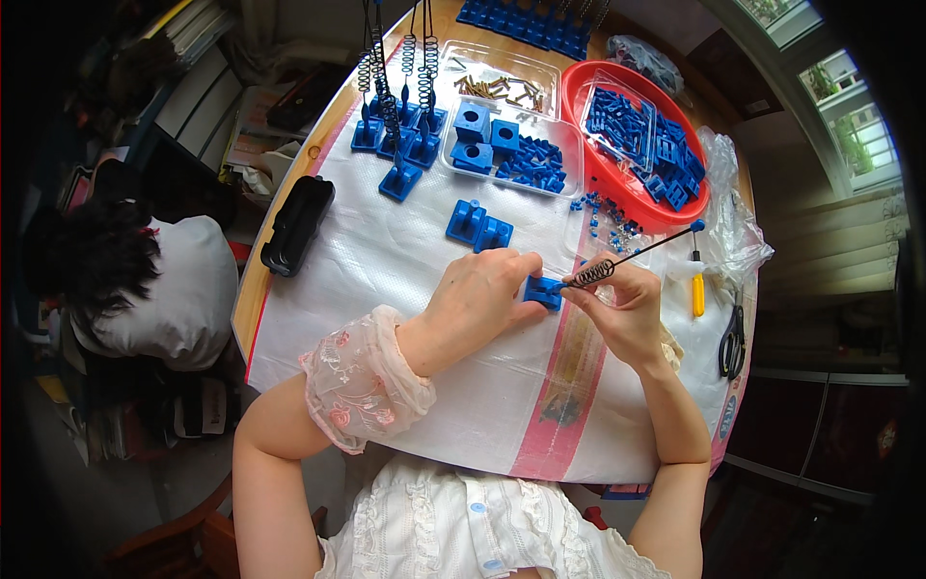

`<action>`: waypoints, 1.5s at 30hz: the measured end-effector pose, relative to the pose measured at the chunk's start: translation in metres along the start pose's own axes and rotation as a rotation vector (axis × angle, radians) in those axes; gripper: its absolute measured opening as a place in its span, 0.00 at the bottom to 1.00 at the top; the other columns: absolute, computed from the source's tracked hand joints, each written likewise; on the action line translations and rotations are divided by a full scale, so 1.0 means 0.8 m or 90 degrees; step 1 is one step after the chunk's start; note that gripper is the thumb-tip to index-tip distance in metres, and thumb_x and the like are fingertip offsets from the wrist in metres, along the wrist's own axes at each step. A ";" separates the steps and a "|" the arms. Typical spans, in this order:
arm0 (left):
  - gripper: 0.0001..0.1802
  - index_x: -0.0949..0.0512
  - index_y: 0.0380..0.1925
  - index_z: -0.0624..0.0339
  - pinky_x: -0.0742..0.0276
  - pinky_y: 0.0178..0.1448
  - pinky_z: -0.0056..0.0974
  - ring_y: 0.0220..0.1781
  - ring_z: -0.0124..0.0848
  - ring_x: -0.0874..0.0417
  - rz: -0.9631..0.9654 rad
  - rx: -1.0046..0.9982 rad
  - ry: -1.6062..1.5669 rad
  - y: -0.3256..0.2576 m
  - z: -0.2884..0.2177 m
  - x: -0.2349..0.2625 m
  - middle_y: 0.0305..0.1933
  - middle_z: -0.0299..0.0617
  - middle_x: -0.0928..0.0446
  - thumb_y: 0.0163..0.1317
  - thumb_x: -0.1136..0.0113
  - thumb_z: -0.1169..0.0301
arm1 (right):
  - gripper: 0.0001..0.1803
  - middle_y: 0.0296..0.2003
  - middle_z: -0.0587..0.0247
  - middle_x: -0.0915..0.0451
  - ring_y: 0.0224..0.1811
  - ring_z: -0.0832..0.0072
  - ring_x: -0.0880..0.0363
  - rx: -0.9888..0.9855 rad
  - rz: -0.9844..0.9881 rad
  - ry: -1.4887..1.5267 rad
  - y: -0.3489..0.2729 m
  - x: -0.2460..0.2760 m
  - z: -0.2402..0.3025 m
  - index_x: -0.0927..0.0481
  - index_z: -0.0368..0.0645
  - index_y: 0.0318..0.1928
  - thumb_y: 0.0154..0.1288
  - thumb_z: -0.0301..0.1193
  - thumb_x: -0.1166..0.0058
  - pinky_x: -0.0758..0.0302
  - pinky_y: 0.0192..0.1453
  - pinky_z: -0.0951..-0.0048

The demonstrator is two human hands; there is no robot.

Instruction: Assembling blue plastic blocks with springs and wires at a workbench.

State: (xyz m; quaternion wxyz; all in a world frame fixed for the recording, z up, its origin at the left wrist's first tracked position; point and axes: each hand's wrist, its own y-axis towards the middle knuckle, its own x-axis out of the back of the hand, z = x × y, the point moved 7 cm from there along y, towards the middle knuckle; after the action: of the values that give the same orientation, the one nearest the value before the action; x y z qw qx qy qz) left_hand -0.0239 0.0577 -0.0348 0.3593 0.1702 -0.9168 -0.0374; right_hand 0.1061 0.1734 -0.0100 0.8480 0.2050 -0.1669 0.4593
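Near the middle of the table my left hand (475, 301) grips a small blue plastic base (546, 293) between thumb and fingers. From the right, my right hand (625, 311) pinches a black coil spring rod (596, 274) at its lower end, against the base. The rod slants up to the right and ends in a blue tip (697, 226). Just beyond my left hand lie two loose blue bases (478, 226), side by side. Whether the rod's end sits inside the base is hidden by my fingers.
Finished-looking spring rods on blue bases (399, 180) stand at the far left. A clear tray (576, 172) holds blue parts; screws (502, 90) lie behind. Blue pieces fill a red basin (569, 96). Rightward are a yellow-handled screwdriver (697, 294), scissors (733, 345); leftward, a black case (298, 226) and a seated person (164, 289).
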 end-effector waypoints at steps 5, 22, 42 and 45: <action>0.17 0.15 0.40 0.57 0.21 0.36 0.43 0.29 0.39 0.15 -0.003 -0.013 0.006 0.001 -0.001 0.000 0.27 0.41 0.19 0.53 0.20 0.64 | 0.08 0.33 0.62 0.15 0.33 0.78 0.21 0.009 0.006 0.008 0.001 -0.001 -0.002 0.10 0.35 0.37 0.54 0.17 0.28 0.26 0.40 0.74; 0.17 0.15 0.39 0.57 0.21 0.36 0.43 0.30 0.39 0.15 -0.013 -0.014 0.005 0.000 -0.003 0.001 0.27 0.41 0.19 0.55 0.20 0.63 | 0.09 0.33 0.65 0.18 0.36 0.77 0.20 0.041 0.038 0.043 0.008 0.000 -0.011 0.11 0.36 0.37 0.55 0.15 0.29 0.24 0.43 0.74; 0.17 0.15 0.40 0.57 0.21 0.36 0.42 0.29 0.38 0.16 -0.006 -0.002 0.008 0.001 -0.001 0.000 0.27 0.41 0.19 0.54 0.20 0.62 | 0.08 0.34 0.65 0.17 0.36 0.79 0.20 0.020 0.041 0.054 0.007 -0.001 -0.011 0.12 0.34 0.37 0.56 0.15 0.30 0.25 0.42 0.74; 0.17 0.15 0.40 0.57 0.21 0.36 0.43 0.30 0.38 0.16 0.003 0.005 0.008 0.001 0.000 -0.001 0.27 0.41 0.19 0.55 0.21 0.62 | 0.08 0.35 0.64 0.17 0.36 0.78 0.20 0.017 0.044 0.056 0.007 -0.001 -0.009 0.12 0.34 0.37 0.55 0.15 0.30 0.25 0.41 0.74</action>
State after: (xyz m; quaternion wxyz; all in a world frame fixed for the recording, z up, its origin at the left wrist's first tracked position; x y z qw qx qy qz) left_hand -0.0234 0.0583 -0.0348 0.3644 0.1697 -0.9151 -0.0322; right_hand 0.1014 0.1793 -0.0159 0.8354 0.1901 -0.1305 0.4990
